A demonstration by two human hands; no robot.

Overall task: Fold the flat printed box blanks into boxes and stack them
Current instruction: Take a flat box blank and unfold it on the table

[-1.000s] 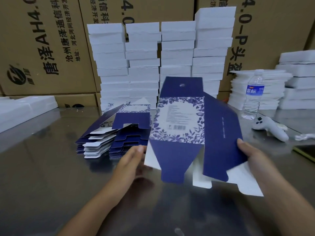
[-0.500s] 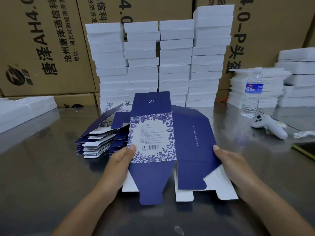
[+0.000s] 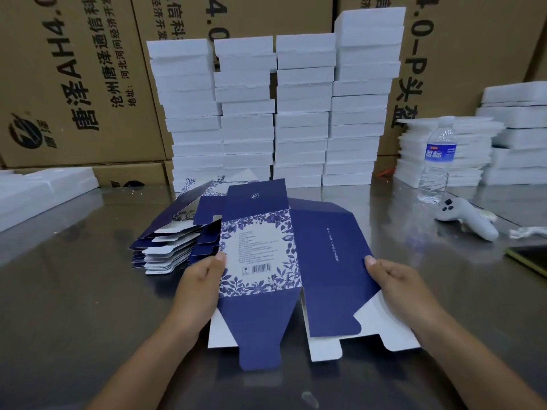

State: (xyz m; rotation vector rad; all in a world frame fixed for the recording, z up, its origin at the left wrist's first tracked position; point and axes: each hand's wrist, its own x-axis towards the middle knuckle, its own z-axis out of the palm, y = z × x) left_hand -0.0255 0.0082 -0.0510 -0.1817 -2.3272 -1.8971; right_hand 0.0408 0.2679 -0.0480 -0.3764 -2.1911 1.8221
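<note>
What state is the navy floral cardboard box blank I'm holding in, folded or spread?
Spread: the navy floral cardboard box blank shows panels side by side, flaps unfolded.

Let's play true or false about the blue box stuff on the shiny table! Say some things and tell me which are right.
1. Both hands hold one box blank: left hand at one edge, right hand at the other. True.
2. The water bottle lies on its side. False: it stands upright.
3. A pile of flat blanks lies left of the held one. True.
4. The four white stacks behind are equally tall. False: the rightmost is tallest.
5. The grey controller sits on that pile. False: it lies on the table, near the bottle.
</note>
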